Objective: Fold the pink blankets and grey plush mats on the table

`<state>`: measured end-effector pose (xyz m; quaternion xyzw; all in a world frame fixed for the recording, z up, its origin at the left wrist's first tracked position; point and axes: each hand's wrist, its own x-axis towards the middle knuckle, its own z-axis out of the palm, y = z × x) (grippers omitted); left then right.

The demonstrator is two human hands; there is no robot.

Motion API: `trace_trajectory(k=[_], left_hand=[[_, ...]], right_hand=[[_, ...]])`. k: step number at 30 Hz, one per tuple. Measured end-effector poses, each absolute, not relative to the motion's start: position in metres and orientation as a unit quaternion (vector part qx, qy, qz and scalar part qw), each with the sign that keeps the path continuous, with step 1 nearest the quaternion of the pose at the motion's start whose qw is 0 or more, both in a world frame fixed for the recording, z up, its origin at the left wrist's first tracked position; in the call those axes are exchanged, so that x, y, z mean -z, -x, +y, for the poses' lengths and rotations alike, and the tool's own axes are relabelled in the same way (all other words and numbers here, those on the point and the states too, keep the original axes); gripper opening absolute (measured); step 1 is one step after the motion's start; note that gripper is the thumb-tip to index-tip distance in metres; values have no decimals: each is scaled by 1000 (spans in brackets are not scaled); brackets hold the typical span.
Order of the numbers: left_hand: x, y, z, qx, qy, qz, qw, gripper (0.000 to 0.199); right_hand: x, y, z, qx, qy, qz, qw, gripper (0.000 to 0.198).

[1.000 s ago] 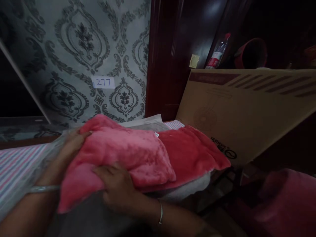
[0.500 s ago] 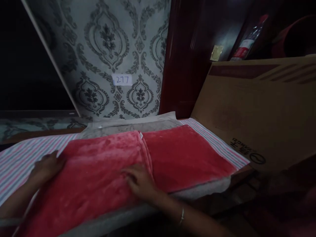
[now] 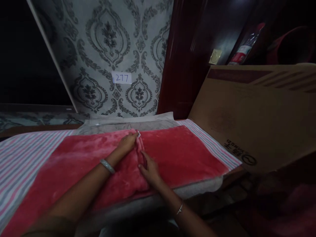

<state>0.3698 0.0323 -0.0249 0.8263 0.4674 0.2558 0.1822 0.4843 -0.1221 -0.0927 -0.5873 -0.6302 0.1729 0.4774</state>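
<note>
A red plush blanket (image 3: 182, 154) lies spread out, its left part folded over so that a layered edge runs down near the middle. My left hand (image 3: 127, 143) is closed on the far end of that edge, beside a small white tag (image 3: 139, 134). Nearer to me, my right hand (image 3: 151, 170) grips the same edge with the thumb and fingers curled round it. The cloth between the two hands is bunched a little. Under the blanket shows a striped cloth (image 3: 21, 158) in pink, white and grey.
A grey-white sheet (image 3: 128, 126) sticks out behind the blanket. A large cardboard box (image 3: 259, 115) stands at the right, with a plastic bottle (image 3: 243, 49) behind it. Patterned wallpaper with a paper marked 277 (image 3: 121, 77) rises at the back, and a dark screen (image 3: 29, 59) stands left.
My left hand has moved right from the blanket's left side to the folded edge and closed on it. My right hand has shifted slightly right onto that edge.
</note>
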Motion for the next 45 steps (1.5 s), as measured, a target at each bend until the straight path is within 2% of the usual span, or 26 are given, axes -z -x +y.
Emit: trace_trajectory(k=[3,10,13,17,20,23,25,28,32,36,40,45], left_hand=[[28,-376,34,-216,-843,467,156,19],[25,-395,29,-233,-857,452,88,25],[34,-405,22,-238,-863,438,84,23],[49,-402,19,-285,-841,450,90,37],[55,-395,26,-309,-832,451,99,34],[61,-394,36,-299,-852,422,82,29],[65,-396,40,-302,-859,408,65,31],[68,-401,41,-301,-865,400,38,35],[66,-400,37,-271,-879,391,38,39],[63,-395,30,-234,-895,376,50,43],[61,-391,18,-195,-903,380,49,48],[57,-380,3,-205,-889,383,145,46]], right_hand=[[93,-482,-128,-158,594,-626,479,64],[80,-482,-138,-137,609,-620,474,61],[75,-484,-144,-173,602,-603,495,64],[76,-514,-170,-253,574,-508,590,45],[89,-561,-209,-210,580,-361,699,32],[109,-614,-248,-92,624,-207,748,38],[122,-642,-266,-61,624,-137,767,47],[131,-671,-273,-78,587,-74,802,57],[126,-694,-267,-92,535,-55,838,53],[118,-713,-263,-138,526,-52,837,49],[113,-728,-254,-124,543,-26,830,53],[101,-742,-237,-138,568,-57,809,56]])
